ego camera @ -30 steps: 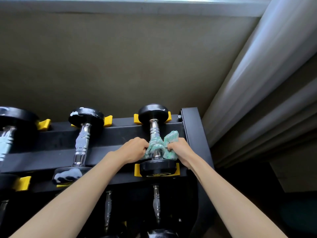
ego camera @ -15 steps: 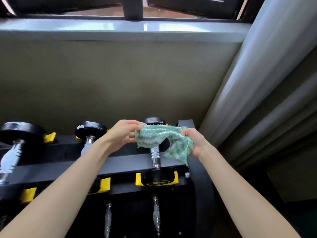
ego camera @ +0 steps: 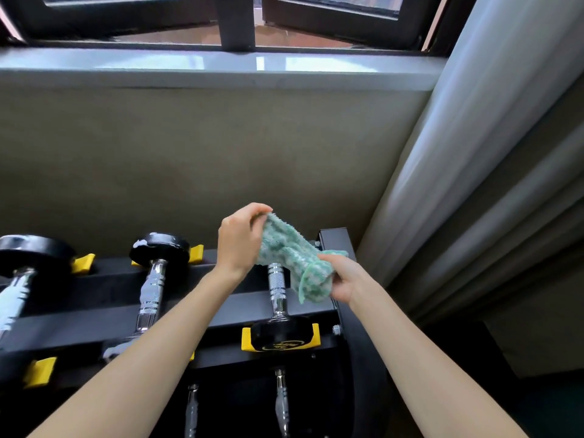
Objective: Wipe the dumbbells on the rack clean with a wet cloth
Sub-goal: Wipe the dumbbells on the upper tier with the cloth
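I hold the green cloth [ego camera: 290,257] in the air above the rack [ego camera: 221,314], stretched between my two hands. My left hand [ego camera: 241,240] pinches its upper corner with curled fingers, and my right hand [ego camera: 344,278] grips the lower, bunched end. Under the cloth, the rightmost dumbbell [ego camera: 278,308] lies in its yellow cradles [ego camera: 279,339], not touched by it.
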